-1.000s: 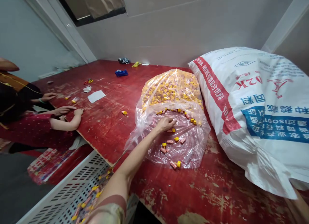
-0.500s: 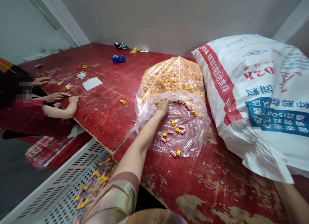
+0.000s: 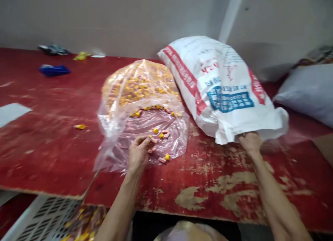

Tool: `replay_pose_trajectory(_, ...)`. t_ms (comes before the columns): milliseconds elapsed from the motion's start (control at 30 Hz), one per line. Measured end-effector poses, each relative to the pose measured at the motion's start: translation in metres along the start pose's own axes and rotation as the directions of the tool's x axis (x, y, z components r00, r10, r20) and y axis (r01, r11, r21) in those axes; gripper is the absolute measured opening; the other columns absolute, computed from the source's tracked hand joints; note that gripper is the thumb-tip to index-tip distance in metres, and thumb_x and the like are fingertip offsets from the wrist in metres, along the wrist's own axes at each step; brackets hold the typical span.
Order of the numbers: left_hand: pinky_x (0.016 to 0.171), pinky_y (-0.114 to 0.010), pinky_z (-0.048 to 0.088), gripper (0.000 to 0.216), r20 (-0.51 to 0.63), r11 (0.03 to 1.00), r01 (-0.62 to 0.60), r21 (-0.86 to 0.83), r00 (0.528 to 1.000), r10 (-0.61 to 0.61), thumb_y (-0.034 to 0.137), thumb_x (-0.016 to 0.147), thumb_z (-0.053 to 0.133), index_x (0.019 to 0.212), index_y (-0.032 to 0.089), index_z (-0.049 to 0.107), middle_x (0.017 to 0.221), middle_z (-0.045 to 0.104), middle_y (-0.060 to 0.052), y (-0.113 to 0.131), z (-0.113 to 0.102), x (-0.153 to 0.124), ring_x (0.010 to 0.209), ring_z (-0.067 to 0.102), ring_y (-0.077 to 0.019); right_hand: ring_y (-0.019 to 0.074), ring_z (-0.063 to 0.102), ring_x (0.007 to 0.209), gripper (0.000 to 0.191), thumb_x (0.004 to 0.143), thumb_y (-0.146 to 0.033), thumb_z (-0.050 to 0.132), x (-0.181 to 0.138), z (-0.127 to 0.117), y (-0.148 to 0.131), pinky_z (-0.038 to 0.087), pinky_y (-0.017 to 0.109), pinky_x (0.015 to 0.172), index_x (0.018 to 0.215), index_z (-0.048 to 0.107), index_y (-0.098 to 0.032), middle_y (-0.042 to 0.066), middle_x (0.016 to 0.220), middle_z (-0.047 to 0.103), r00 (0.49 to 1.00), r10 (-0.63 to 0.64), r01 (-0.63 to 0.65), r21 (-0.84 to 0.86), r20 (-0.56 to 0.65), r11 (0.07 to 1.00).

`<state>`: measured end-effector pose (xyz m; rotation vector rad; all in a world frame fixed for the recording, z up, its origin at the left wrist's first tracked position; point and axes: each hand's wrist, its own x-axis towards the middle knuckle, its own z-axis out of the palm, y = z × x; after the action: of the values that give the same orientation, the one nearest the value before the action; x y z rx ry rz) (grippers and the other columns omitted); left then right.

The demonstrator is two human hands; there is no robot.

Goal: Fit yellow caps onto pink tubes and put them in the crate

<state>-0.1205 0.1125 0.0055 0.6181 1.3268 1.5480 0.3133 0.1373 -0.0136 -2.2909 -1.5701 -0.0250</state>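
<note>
My left hand (image 3: 139,152) is over the flattened mouth of a clear plastic bag (image 3: 119,130), its thumb and fingers pinched at a small pink piece with a yellow cap (image 3: 150,136). Several similar pieces (image 3: 161,135) lie loose around the fingertips. Farther back, the bag bulges with a mass of yellow-capped pink pieces (image 3: 140,85). On the right, my right hand (image 3: 251,142) reaches into the open end of a large white printed woven sack (image 3: 229,71). The sack's edge hides those fingers, so their grip does not show.
One yellow-capped piece (image 3: 81,127) lies left of the bag on the worn red table (image 3: 65,157). Behind it are a blue tape dispenser (image 3: 54,70) and a yellow item (image 3: 82,56). A white slotted crate (image 3: 49,213) holding such pieces stands below the front edge. Another pale sack (image 3: 309,92) is at right.
The view has swung right, and the co-worker is out of view. My left hand has come back from the bag's heap to the loose pieces. My right hand now shows at the sack's opening.
</note>
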Motion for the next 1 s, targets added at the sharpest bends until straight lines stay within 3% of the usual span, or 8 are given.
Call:
replay_pose_trajectory(67,0.053,-0.022,0.049,0.033,0.02,0.994,0.058,-0.094,0.998,-0.057,0.03,0.05,0.081,0.071,0.016,0.059,0.064,0.064,0.003,-0.009,0.012,-0.022,0.056,0.061,-0.0106,0.0265,0.059,0.083,0.039,0.083,-0.04,0.051,-0.026,-0.01,0.015,0.046,0.039,0.072,0.103,0.062,-0.008,0.018,0.097,0.06,1.0,0.029,-0.029,0.143,-0.002,0.989)
replay_pose_trajectory(133,0.059,-0.023,0.05,0.032,0.105,0.982,0.122,-0.146,0.989,-0.108,0.029,0.05,0.082,0.069,0.016,0.06,0.065,0.065,0.003,-0.017,0.031,-0.047,0.059,0.062,-0.01,0.0218,0.058,0.082,0.043,0.083,-0.046,0.05,-0.057,-0.018,0.016,0.047,0.036,0.073,0.111,0.059,-0.013,0.012,0.1,0.061,0.996,-0.07,0.043,0.412,0.052,0.91)
replay_pose_trajectory(233,0.063,-0.026,0.051,0.032,0.262,0.956,0.252,-0.148,0.942,-0.208,0.031,0.052,0.082,0.069,0.015,0.06,0.064,0.066,0.001,-0.028,0.067,-0.085,0.06,0.063,-0.0117,0.0183,0.057,0.086,0.039,0.082,-0.046,0.057,-0.099,-0.027,-0.003,0.047,0.032,0.076,0.108,0.057,-0.018,0.007,0.101,0.061,0.959,-0.252,0.094,0.695,0.129,0.713)
replay_pose_trajectory(333,0.06,-0.025,0.051,0.033,0.32,0.934,0.319,-0.159,0.912,-0.257,0.031,0.052,0.082,0.071,0.015,0.06,0.063,0.064,0.002,-0.037,0.093,-0.112,0.056,0.063,-0.0116,0.0163,0.058,0.083,0.038,0.08,-0.039,0.063,-0.127,-0.033,-0.031,0.05,0.028,0.072,0.11,0.05,-0.021,0.005,0.095,0.059,0.923,-0.341,0.011,0.872,0.18,0.49)
replay_pose_trajectory(500,0.062,-0.026,0.052,0.039,0.302,0.887,0.385,-0.256,0.903,-0.305,0.027,0.048,0.085,0.08,0.014,0.065,0.069,0.064,0.003,-0.045,0.097,-0.129,0.059,0.064,-0.0116,0.015,0.061,0.074,0.048,0.078,-0.035,0.067,-0.149,-0.023,-0.07,0.054,0.032,0.069,0.117,0.04,-0.025,0.003,0.095,0.055,0.957,-0.249,-0.109,0.982,0.146,0.158)
replay_pose_trajectory(600,0.067,-0.029,0.053,0.038,0.264,0.873,0.386,-0.297,0.912,-0.313,0.027,0.049,0.085,0.081,0.014,0.067,0.074,0.066,0.001,-0.052,0.091,-0.136,0.064,0.064,-0.0123,0.0168,0.062,0.083,0.038,0.076,-0.033,0.069,-0.162,-0.01,-0.087,0.054,0.033,0.075,0.102,0.043,-0.022,0.004,0.094,0.059,0.987,-0.145,-0.041,0.987,0.064,0.158)
replay_pose_trajectory(767,0.08,-0.03,0.051,0.03,0.202,0.903,0.319,-0.289,0.942,-0.268,0.032,0.058,0.081,0.081,0.015,0.072,0.077,0.066,0.0,-0.069,0.089,-0.151,0.074,0.063,-0.0128,0.0176,0.063,0.086,0.035,0.076,-0.032,0.07,-0.179,0.004,-0.105,0.054,0.033,0.075,0.095,0.044,-0.019,0.007,0.098,0.062,0.988,-0.151,-0.004,0.977,0.037,0.214)
replay_pose_trajectory(1000,0.081,-0.026,0.046,0.029,0.317,0.994,0.047,0.096,0.945,-0.076,0.041,0.085,0.057,0.089,0.018,0.074,0.086,0.07,-0.003,-0.068,0.07,-0.165,0.083,0.061,-0.0155,0.0163,0.06,0.093,0.024,0.085,-0.026,0.06,-0.201,0.02,-0.117,0.052,0.033,0.078,0.101,0.044,-0.02,0.007,0.101,0.058,0.975,-0.182,0.174,0.946,-0.127,0.273)
